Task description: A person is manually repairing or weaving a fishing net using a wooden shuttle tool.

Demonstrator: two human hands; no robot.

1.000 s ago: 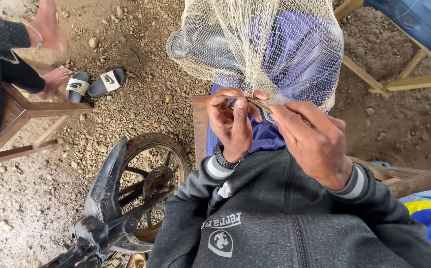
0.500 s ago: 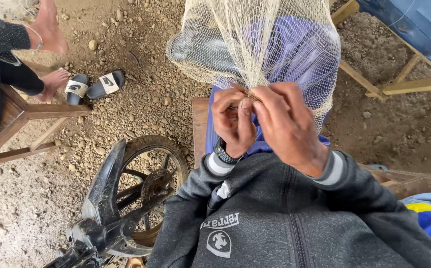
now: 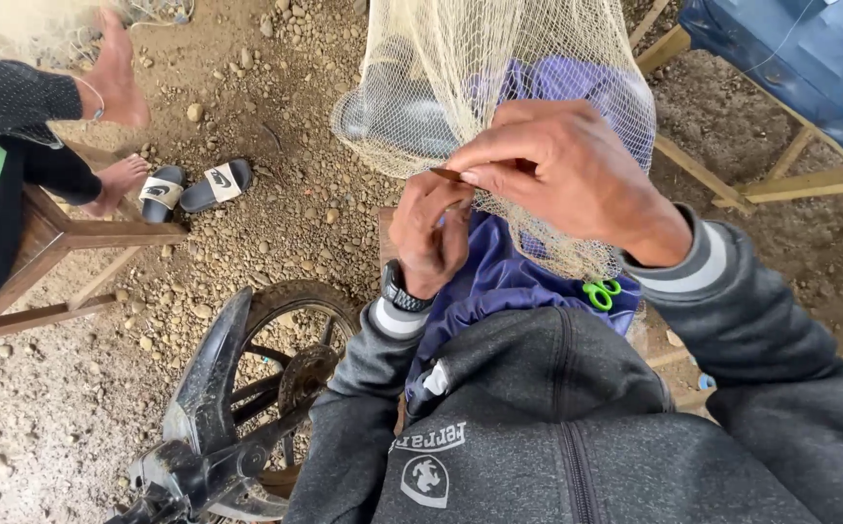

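A pale fishing net (image 3: 460,68) hangs down in front of me over my lap in blue shorts (image 3: 499,281). My left hand (image 3: 429,233), with a dark watch on the wrist, pinches a bit of the net's mesh. Just above it my right hand (image 3: 562,175) holds a thin brown netting needle (image 3: 448,176) whose tip points left into the mesh. The two hands nearly touch. Small green-handled scissors (image 3: 598,292) lie on my lap under the right wrist.
A motorbike's front wheel and fender (image 3: 247,378) stand at the lower left on gravel. Another person's bare feet (image 3: 116,87) and a wooden bench (image 3: 63,252) are at the left, with two sandals (image 3: 189,186) beside. Wooden frame bars and a blue tarp (image 3: 810,68) at the right.
My right hand has risen and swung left across the net with the needle. The left hand has kept its pinch on the mesh. The view has tilted slightly.
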